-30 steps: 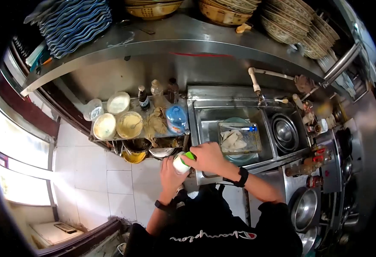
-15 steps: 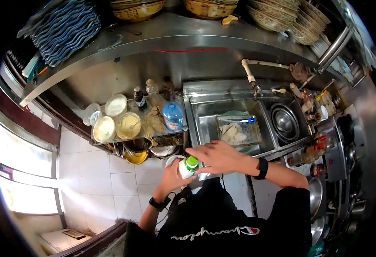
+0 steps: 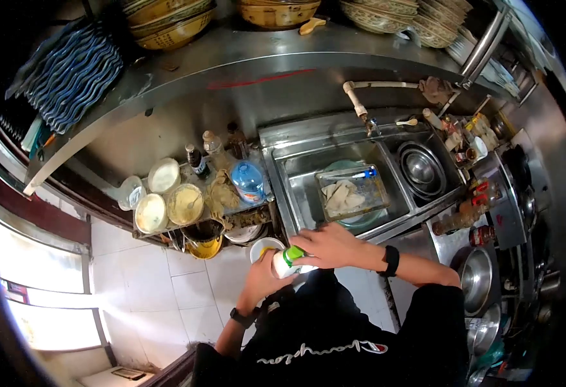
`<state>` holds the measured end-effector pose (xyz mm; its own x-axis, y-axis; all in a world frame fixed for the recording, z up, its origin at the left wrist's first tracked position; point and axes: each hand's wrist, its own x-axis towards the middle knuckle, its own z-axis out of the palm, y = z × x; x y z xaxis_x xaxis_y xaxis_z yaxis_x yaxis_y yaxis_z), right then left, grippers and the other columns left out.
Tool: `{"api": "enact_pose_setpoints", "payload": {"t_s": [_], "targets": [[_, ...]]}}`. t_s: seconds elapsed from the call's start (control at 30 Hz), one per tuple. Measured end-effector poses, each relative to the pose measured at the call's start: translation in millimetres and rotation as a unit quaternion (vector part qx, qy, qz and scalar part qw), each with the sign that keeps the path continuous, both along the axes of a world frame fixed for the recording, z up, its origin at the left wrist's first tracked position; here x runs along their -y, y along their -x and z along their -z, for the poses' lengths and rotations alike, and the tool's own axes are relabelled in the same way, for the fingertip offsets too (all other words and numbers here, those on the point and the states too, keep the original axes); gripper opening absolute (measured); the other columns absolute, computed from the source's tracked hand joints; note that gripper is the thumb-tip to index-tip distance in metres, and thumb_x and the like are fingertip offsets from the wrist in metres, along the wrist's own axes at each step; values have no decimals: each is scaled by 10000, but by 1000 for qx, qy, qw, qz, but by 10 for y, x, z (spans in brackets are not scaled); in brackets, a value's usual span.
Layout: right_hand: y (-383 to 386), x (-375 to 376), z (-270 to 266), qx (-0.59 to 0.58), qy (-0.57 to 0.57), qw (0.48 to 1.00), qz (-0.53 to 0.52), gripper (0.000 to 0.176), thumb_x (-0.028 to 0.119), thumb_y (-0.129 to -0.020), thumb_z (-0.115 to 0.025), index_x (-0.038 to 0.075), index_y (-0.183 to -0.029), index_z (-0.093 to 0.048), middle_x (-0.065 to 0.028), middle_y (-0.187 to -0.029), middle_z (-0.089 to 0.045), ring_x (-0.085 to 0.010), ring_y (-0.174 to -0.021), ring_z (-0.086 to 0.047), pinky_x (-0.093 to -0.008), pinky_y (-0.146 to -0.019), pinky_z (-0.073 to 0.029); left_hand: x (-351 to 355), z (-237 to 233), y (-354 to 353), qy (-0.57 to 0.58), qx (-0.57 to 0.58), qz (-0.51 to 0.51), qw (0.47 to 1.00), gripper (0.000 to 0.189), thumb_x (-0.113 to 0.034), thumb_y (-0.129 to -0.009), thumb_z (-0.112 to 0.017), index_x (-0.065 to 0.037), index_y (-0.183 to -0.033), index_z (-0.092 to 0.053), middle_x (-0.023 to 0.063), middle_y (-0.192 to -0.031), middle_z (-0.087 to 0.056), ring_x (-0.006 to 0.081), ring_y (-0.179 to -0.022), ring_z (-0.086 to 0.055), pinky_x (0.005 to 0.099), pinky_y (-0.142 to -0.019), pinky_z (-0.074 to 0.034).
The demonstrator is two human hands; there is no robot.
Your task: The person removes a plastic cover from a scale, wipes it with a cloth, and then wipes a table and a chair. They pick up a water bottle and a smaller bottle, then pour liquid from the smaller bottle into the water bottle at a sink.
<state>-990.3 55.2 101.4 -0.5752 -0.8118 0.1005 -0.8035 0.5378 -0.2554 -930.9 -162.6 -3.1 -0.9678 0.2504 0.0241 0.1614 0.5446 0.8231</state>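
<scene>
A white bottle [image 3: 283, 266] with a green cap [image 3: 292, 255] is between my hands, in front of the sink's near edge. My left hand [image 3: 262, 278] is wrapped round the white body from the left. The fingers of my right hand [image 3: 327, 247] are closed on the green cap from the right. Just behind the bottle is a white bowl [image 3: 258, 248] with something yellow in it, partly hidden by my left hand.
The metal sink [image 3: 289, 197] holds a tray [image 3: 376, 201] with a cloth [image 3: 342, 195], and metal bowls [image 3: 419, 169]. Left of it, a shelf bears tubs [image 3: 151, 213] and a blue-tinted bottle [image 3: 247, 180]. Overhead runs a steel shelf [image 3: 231, 50] with stacked dishes.
My right hand has closed in on the green cap, its fingers now bent round it. The camera view has shifted, so the sink and shelves appear displaced leftward.
</scene>
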Motion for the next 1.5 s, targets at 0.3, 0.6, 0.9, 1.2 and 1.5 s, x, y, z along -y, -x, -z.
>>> {"api": "enact_pose_setpoints", "payload": {"t_s": [0.3, 0.6, 0.9, 1.2, 1.5], "targets": [[3, -148, 142, 139, -17, 989, -52, 291, 143, -889, -598, 127, -1171, -525, -81, -1087, -495, -303, -752, -634, -406, -595, -514, -33, 15, -33, 51, -18, 40, 998, 687, -415, -634, -845, -14, -1114, -561, 183, -931, -666, 371, -853, -659, 423, -734, -540], [-75, -182, 213, 36, 94, 994, -45, 282, 185, -828, -628, 129, -1096, -558, -88, -1102, -488, -248, -820, -646, -371, -610, -534, -79, 2, 44, 42, -9, 66, 997, 633, -353, -638, -853, -26, -1100, -569, 194, -940, -666, 375, -862, -657, 414, -737, -543], [0, -305, 515, 52, 17, 997, 55, 324, 350, -886, -623, 140, -1127, -567, -101, -941, -568, -293, -666, -637, -370, -562, -496, -282, 36, 144, 38, -6, 59, 998, 611, -316, -634, -864, -26, -1076, -558, 196, -954, -652, 386, -864, -647, 417, -716, -536], [503, -1168, 816, 157, 310, 897, 274, 236, 192, -904, -627, 153, -1137, -612, -68, -1044, -622, -205, -748, -648, -302, -569, -521, -477, 170, 258, -5, 23, 27, 999, 634, -301, -632, -878, -29, -1112, -567, 173, -966, -675, 345, -901, -676, 398, -759, -543], [1195, -2301, 2883, 462, 621, 330, 540, 243, 156, -886, -633, 94, -1110, -563, -94, -979, -629, -249, -866, -644, -358, -640, -533, -653, 58, 374, -42, 96, -77, 992, 630, -302, -648, -875, -10, -1112, -566, 157, -975, -682, 280, -914, -684, 379, -785, -535]]}}
